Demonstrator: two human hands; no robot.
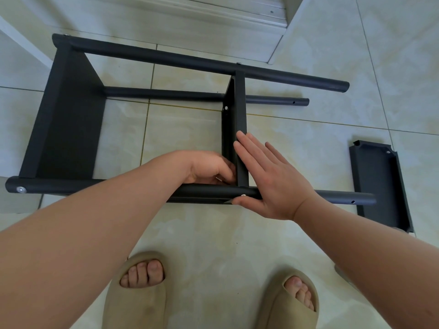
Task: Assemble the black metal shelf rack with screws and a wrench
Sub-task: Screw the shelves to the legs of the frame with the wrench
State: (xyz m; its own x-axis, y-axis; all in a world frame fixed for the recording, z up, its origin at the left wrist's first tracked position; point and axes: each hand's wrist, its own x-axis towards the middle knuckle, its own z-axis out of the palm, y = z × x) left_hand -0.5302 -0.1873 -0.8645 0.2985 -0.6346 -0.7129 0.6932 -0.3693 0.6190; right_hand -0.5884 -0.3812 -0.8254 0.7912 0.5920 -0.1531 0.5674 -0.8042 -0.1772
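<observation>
Two feet in beige slide sandals (pixel 133 302) are standing on the tiled floor (pixel 213 245), closest to the camera. Just beyond them the black shelf rack (pixel 166 57) is lying on its side on the floor, its near tube (pixel 59 185) running left to right.

The right hand (pixel 268 176) is lying flat with straight fingers against the edge of the middle shelf panel (pixel 240 103), its palm crossing the near tube and its thumb just beside a screw head (pixel 243 195). The left hand (pixel 209 167) is reaching into the corner where that panel meets the tube, its curled fingers pinching a small silvery piece (pixel 218 179); I cannot tell if it is a screw or a tool.

An end shelf panel (pixel 71 129) is closing the rack's left side. A loose shelf panel (pixel 377 184) is lying by the tube's right end. White trim (pixel 237 17) is bordering the floor's far edge.
</observation>
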